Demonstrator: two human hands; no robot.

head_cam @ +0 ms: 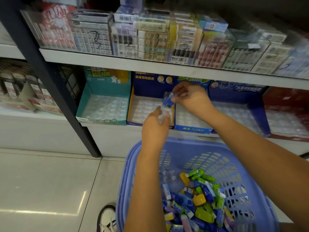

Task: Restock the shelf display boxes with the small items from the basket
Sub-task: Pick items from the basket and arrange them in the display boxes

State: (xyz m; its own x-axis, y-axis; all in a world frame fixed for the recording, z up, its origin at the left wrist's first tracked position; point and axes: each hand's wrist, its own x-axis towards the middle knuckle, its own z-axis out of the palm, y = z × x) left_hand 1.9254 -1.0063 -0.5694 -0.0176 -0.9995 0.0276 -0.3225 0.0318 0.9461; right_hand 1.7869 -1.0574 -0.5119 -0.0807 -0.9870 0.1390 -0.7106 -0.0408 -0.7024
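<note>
Head view: the right hand [189, 97] pinches a small blue item [168, 100] between thumb and fingertips, just above the left hand [155, 127]. The left hand's curled fingers hold a clear plastic piece [163, 115], blurred, directly below that item. Both hands hover over the dark blue display box [132, 106], whose clear tray lies under the fingers. A teal display box [103, 106] stands left of the left hand. Beneath both forearms, well behind the hands, sits the blue basket [217, 158] with small items [197, 201] piled inside.
</note>
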